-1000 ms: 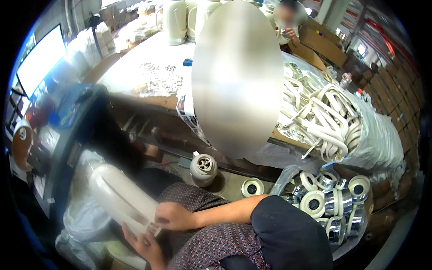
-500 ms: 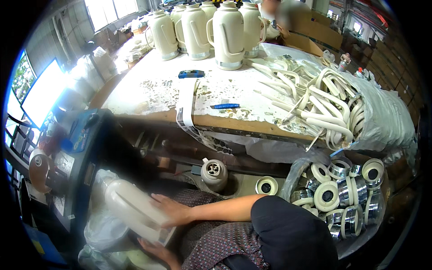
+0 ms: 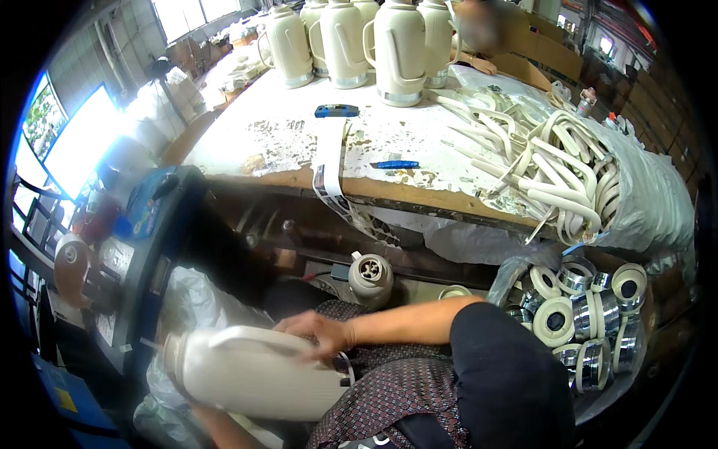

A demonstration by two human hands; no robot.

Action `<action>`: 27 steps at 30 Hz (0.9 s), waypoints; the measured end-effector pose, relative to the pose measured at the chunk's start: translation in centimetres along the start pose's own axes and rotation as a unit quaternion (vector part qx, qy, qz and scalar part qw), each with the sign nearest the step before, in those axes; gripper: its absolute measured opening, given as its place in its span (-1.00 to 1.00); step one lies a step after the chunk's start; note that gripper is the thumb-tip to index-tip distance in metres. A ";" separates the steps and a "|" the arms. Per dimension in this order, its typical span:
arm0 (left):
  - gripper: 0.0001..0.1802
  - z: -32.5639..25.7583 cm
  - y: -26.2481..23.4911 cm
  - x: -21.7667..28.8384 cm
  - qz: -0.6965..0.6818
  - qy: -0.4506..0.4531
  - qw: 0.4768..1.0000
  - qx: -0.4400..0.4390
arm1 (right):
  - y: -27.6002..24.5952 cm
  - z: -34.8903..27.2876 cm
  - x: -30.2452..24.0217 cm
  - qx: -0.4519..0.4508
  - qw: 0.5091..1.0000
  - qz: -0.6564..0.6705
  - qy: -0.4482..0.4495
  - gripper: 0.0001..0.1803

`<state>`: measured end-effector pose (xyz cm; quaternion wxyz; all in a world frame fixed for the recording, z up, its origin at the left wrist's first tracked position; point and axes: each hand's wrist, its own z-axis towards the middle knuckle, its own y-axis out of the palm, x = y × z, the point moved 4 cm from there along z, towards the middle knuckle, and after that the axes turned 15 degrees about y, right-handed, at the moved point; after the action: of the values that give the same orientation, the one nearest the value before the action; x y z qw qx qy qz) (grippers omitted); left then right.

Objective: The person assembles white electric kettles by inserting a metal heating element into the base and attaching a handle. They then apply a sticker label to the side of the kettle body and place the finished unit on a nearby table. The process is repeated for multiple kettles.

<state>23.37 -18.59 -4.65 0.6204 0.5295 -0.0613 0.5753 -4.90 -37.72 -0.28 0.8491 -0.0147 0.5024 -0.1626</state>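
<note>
A cream ribbed thermos jug (image 3: 262, 374) lies on its side across my lap, its narrower end to the left and its bottom rim to the right. My right hand (image 3: 314, 333) lies over its upper side near the bottom end, fingers bent and slightly blurred. From below, my left hand (image 3: 209, 420) reaches under the jug's left part and supports it; the jug hides its fingers. Beyond my knees stands a small cream round part with an open, finned top (image 3: 370, 277). A crumpled white plastic bag (image 3: 191, 299) lies beyond the jug's left end.
Ahead, a worn white table (image 3: 277, 142) carries several cream thermos jugs (image 3: 400, 56), a blue cutter (image 3: 395, 165), another blue tool (image 3: 336, 111) and heaped curved cream strips (image 3: 568, 187). A bag of chrome-and-cream rings (image 3: 591, 322) stands right. Another person (image 3: 479, 63) is behind the table.
The jug has turned from a steep slant to nearly level, its bottom end swinging right. My left hand has shifted left along its underside; my right hand moved slightly right and up.
</note>
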 end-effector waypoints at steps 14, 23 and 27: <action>-0.19 -1.7 4.4 -1.8 0.325 -0.054 0.944 0.003 | 5.4 13.0 -7.3 -0.166 0.956 -0.152 -0.188 -0.70; -0.10 -1.2 7.0 0.4 0.398 -0.007 0.917 -0.017 | 4.4 11.5 -9.2 -0.193 0.955 -0.155 -0.163 -0.69; -0.06 0.6 9.8 6.0 0.462 0.039 0.879 -0.108 | 4.2 14.8 -12.9 -0.115 0.943 -0.134 -0.283 -0.67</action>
<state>17.99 -17.33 5.47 0.3394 0.3476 -0.3366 0.8067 3.17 -32.04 17.21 0.9192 -0.2249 0.2497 -0.2053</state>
